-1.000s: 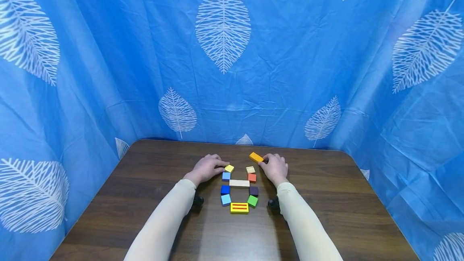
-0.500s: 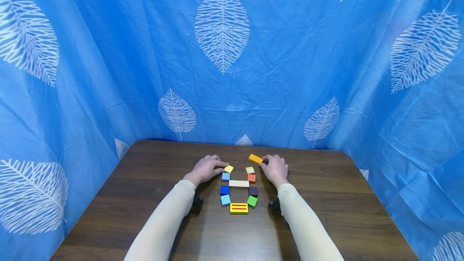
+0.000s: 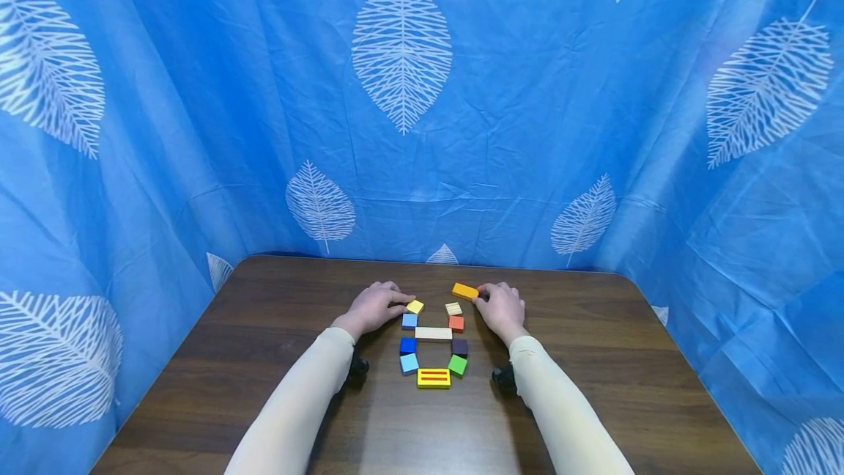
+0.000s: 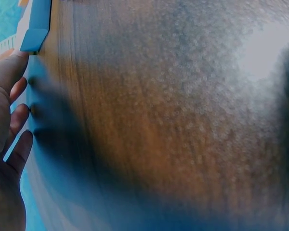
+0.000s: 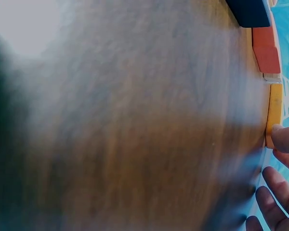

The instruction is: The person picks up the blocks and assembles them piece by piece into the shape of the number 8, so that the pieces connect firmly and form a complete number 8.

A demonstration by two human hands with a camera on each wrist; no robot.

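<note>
At the far left of a ring of toy blocks, my left hand (image 3: 374, 308) pinches the corner of a small yellow block (image 3: 415, 306) between thumb and index finger. Just in front of that block lies a light blue block (image 3: 409, 322). My right hand (image 3: 502, 309) holds the right end of a long orange block (image 3: 464, 291), which lies slightly slanted at the far side. In the right wrist view the thumb presses on the orange block (image 5: 274, 113). Nearest to it are a pale wooden block (image 3: 453, 309) and a red-orange block (image 3: 456, 323).
A long cream block (image 3: 433, 333) crosses the ring. Dark blue (image 3: 408, 346), sky blue (image 3: 409, 363), black (image 3: 459, 347) and green blocks (image 3: 458, 365) stand along its sides. A yellow block with red stripes (image 3: 434, 378) lies at the front. Behind the brown table (image 3: 264, 358) hangs a blue curtain (image 3: 501, 130).
The orange block has turned a little flatter and come slightly nearer, with the right hand on it. The left hand and the other blocks stay in place.
</note>
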